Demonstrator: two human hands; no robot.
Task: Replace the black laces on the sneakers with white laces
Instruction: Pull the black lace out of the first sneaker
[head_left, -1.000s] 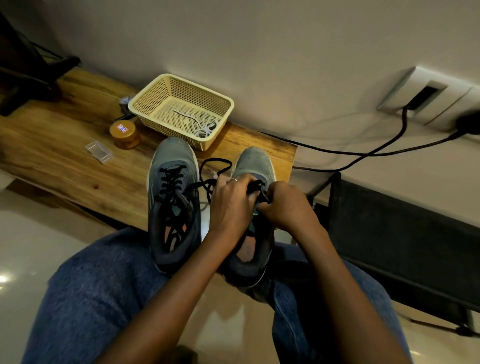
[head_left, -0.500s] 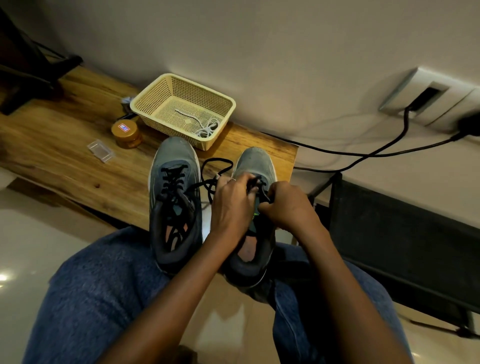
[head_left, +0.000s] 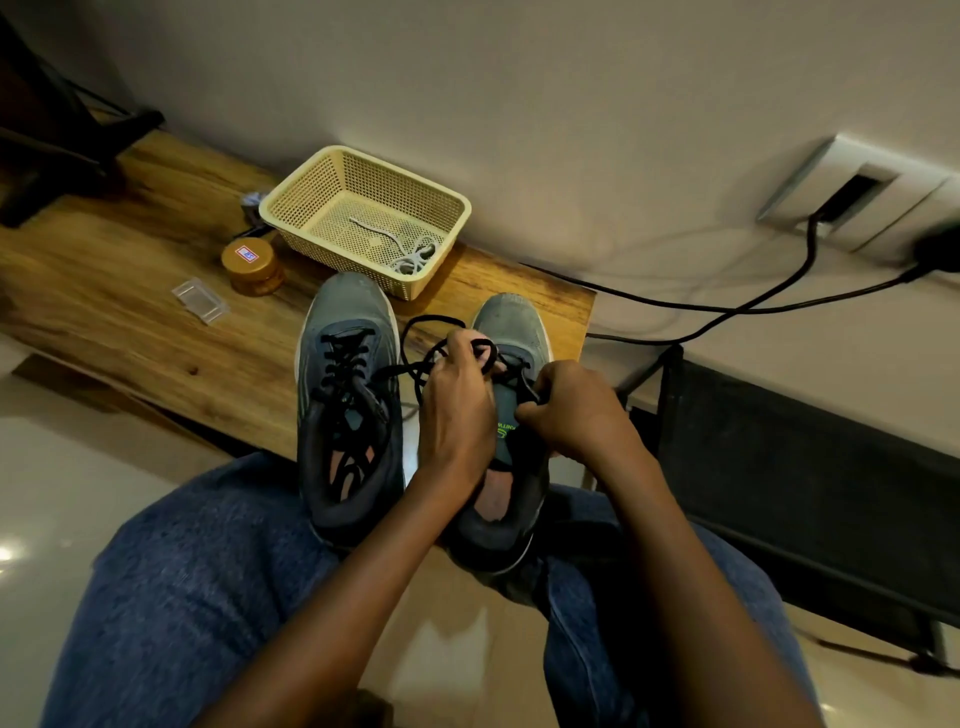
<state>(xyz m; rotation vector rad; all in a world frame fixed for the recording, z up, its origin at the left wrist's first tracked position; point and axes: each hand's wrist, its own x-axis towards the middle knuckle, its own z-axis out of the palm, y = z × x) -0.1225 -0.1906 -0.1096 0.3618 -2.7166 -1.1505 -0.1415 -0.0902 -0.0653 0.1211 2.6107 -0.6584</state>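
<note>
A seated person is part-way through unlacing the right grey sneaker, which rests heel-down on their lap with its toe against the edge of the wooden table; the left hand has its fingers curled round a drawn-out loop of black lace, and the right hand pinches the lace at the tongue. The next move, I judge, is pulling the lace free of the remaining eyelets. The left sneaker beside it is fully laced in black, and white laces lie coiled in a cream plastic basket on the table.
</note>
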